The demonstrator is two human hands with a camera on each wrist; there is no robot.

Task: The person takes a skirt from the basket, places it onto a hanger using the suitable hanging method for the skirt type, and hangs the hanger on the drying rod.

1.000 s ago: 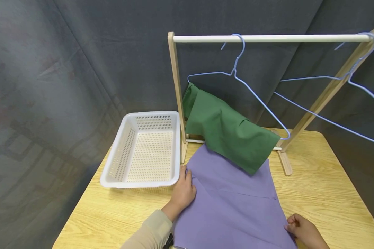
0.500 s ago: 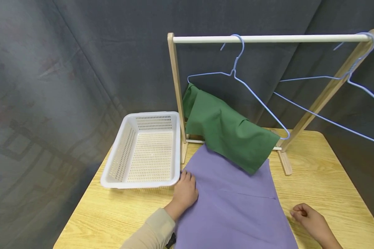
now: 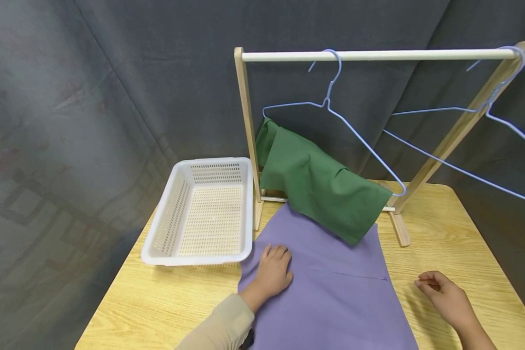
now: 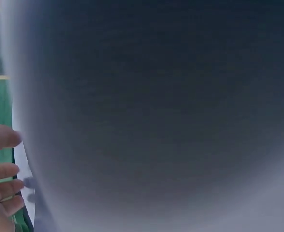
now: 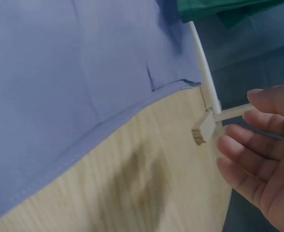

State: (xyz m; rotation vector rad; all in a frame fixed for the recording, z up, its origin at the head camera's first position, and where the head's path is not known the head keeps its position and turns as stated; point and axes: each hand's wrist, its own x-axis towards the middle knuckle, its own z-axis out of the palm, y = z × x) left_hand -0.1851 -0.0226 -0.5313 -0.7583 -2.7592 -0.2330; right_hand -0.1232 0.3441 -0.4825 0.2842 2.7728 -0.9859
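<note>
A purple cloth (image 3: 328, 301) lies spread on the table, its far end under a hanging green cloth (image 3: 315, 180). My left hand (image 3: 273, 272) rests on the purple cloth's left part, fingers relaxed. To the right of that cloth, my right hand (image 3: 446, 296) hovers apart from it over the table, fingers loosely bent and holding nothing. The right wrist view shows this hand (image 5: 262, 150) beside the purple cloth's hemmed edge. In the left wrist view a blurred dark surface covers most of the picture, with the left hand's fingers (image 4: 9, 188) at the left.
A white perforated basket (image 3: 248, 214) stands at the left. Behind the cloth rises a wooden rack with a white rod (image 3: 385, 56). One blue wire hanger (image 3: 363, 138) carries the green cloth; another blue hanger (image 3: 503, 119) hangs at the right end. Wood-grain table (image 3: 455, 233) shows around them.
My left hand has slid right from the purple cloth's left edge onto the cloth. My right hand has let go of the right edge and moved away to the right.
</note>
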